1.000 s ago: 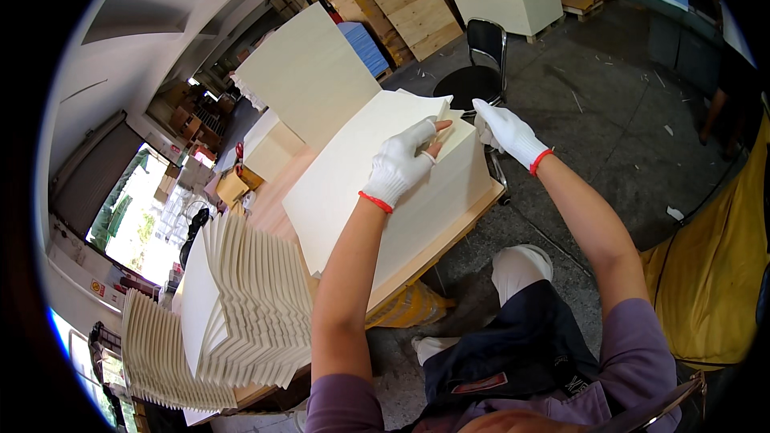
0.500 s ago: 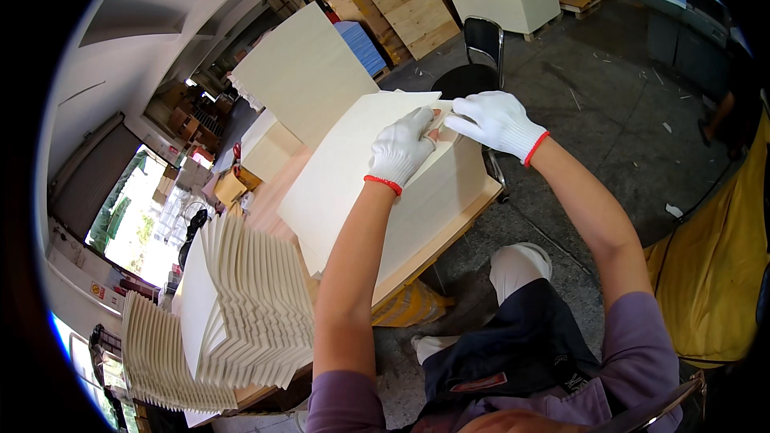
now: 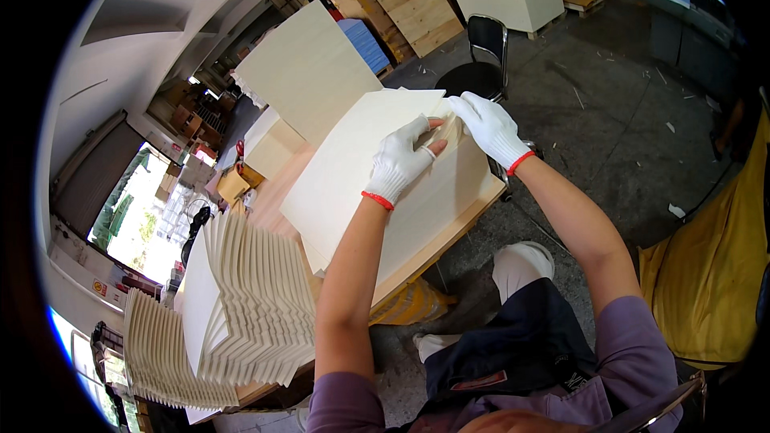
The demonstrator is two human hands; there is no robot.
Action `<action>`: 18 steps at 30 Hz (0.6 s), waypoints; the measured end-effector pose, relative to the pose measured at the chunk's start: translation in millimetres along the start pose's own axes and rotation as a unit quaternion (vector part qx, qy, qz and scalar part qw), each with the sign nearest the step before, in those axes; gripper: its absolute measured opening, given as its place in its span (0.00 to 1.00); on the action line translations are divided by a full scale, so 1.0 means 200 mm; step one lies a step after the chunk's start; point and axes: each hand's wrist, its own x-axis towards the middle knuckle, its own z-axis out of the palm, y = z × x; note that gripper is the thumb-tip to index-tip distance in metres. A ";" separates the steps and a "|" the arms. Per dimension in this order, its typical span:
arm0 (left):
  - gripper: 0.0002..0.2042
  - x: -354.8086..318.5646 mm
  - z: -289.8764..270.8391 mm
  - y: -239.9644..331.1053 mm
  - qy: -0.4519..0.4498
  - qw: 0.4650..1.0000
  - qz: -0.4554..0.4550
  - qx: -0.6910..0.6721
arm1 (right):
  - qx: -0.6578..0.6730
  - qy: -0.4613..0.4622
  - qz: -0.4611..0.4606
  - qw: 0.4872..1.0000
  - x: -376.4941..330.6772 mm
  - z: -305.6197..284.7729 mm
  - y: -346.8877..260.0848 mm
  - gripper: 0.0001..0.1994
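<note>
A fanned pile stands at left. Beside it, the stack lies on the table. The left hand rests on the stack, two bare fingertips apart; whether they pinch sheets cannot be told. The right hand, fingers together, covers the corner, its grip hidden. Yellow cloth hangs far right.
</note>
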 end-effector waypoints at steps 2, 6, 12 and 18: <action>0.18 0.00 0.00 0.01 -0.007 1.000 -0.015 -0.023 | 0.005 0.021 -0.015 1.000 -0.01 0.00 0.00 0.27; 0.16 0.00 0.02 -0.04 0.044 0.995 0.045 -0.082 | -0.002 -0.001 -0.007 1.000 -0.01 -0.01 -0.03 0.26; 0.15 0.01 0.02 -0.06 0.011 0.999 0.026 0.024 | -0.019 0.000 -0.025 1.000 0.00 0.00 0.01 0.26; 0.17 0.01 0.01 0.00 -0.003 0.999 -0.015 0.037 | -0.003 -0.003 -0.016 1.000 -0.01 -0.01 0.01 0.25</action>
